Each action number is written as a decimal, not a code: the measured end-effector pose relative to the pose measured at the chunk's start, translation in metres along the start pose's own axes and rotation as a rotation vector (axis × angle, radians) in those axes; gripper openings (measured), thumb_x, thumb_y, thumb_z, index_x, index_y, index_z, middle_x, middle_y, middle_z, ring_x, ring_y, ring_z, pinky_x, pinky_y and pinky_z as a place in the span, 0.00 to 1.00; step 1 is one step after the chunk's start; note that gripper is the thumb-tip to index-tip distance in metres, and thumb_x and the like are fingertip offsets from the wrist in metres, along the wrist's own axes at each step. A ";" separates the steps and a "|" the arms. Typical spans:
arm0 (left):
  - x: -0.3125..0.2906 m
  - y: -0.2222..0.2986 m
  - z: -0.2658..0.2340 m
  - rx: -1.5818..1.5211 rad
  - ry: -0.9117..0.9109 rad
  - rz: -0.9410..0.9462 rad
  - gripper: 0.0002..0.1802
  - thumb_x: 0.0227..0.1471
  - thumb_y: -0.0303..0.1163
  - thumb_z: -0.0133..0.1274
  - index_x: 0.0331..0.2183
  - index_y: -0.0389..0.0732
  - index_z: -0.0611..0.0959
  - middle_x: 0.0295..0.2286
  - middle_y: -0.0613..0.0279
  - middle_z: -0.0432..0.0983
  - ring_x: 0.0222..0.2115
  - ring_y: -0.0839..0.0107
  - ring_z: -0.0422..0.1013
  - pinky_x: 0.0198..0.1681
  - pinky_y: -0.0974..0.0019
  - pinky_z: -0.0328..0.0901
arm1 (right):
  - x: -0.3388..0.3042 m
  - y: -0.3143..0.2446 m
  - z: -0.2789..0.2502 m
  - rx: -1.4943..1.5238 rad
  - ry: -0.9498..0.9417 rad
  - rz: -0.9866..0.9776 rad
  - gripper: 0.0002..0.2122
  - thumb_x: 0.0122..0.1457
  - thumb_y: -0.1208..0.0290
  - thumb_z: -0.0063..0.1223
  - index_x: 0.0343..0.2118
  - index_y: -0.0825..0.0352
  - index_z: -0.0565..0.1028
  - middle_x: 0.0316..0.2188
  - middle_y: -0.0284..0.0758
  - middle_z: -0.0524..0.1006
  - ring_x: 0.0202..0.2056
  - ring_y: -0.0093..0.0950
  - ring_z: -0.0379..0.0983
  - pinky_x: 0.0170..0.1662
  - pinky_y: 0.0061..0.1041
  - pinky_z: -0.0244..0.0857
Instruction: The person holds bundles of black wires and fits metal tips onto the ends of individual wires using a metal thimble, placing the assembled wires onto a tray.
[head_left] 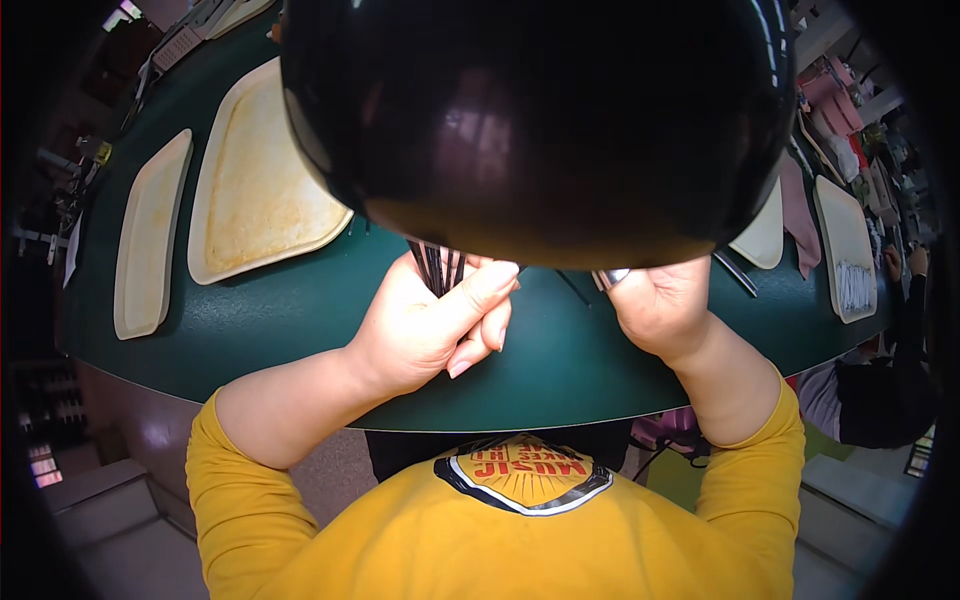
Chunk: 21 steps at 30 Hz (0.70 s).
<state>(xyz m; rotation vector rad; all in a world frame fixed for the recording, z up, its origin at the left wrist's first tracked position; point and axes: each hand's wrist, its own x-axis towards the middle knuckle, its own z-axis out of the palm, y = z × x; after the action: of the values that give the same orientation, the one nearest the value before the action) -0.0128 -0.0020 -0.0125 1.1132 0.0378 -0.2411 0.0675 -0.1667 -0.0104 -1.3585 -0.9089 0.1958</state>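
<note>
My left hand [415, 325] is closed around a bundle of thin black rods [430, 270], whose upper ends go out of sight behind a large glossy black dome [540, 130]. My right hand [662, 310] is closed too, with a short shiny metal piece [612, 279] at its fingers. The dome hides the fingertips of that hand and whatever else it holds. Between the hands, a thin dark rod [573, 288] lies on the green tabletop [540, 370]. A silvery metal rod [735, 273] shows just right of my right hand.
Left on the table are a large cream tray [255, 180] and a narrower one [152, 240]. To the right, a cream tray [850, 250] holds thin pale pieces, beside a pink cloth [797, 205] and another tray [763, 235]. Another person [890, 380] is at the far right.
</note>
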 end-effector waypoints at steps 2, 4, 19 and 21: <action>0.001 -0.001 0.001 0.043 0.002 0.046 0.04 0.49 0.28 0.39 0.27 0.38 0.65 0.10 0.60 0.64 0.03 0.81 0.51 0.06 0.81 0.47 | 0.000 0.001 0.000 -0.009 0.022 0.004 0.13 0.44 0.85 0.40 0.37 0.73 0.66 0.26 0.34 0.71 0.28 0.17 0.67 0.32 0.12 0.61; 0.000 -0.002 0.001 0.084 0.013 0.088 0.04 0.50 0.28 0.39 0.27 0.39 0.64 0.10 0.60 0.64 0.03 0.81 0.52 0.06 0.81 0.47 | -0.001 0.003 0.002 -0.053 -0.001 0.044 0.14 0.45 0.84 0.39 0.38 0.73 0.65 0.27 0.35 0.71 0.27 0.16 0.67 0.32 0.12 0.61; 0.000 -0.006 0.002 0.079 -0.028 0.127 0.04 0.50 0.28 0.37 0.27 0.39 0.62 0.11 0.58 0.66 0.04 0.79 0.55 0.07 0.80 0.50 | 0.000 0.009 -0.001 0.335 -0.049 0.236 0.10 0.51 0.76 0.37 0.37 0.71 0.66 0.25 0.33 0.71 0.18 0.10 0.55 0.22 0.09 0.52; 0.000 -0.005 -0.001 -0.036 -0.106 0.003 0.05 0.50 0.29 0.36 0.30 0.37 0.63 0.12 0.57 0.66 0.03 0.78 0.56 0.06 0.80 0.51 | 0.002 0.006 0.001 0.395 -0.182 0.279 0.09 0.51 0.76 0.41 0.36 0.71 0.67 0.27 0.32 0.71 0.26 0.15 0.63 0.32 0.13 0.58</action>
<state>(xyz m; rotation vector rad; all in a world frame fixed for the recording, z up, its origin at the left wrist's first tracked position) -0.0138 -0.0034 -0.0174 1.0635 -0.0538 -0.2955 0.0705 -0.1637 -0.0150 -1.1023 -0.7759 0.6871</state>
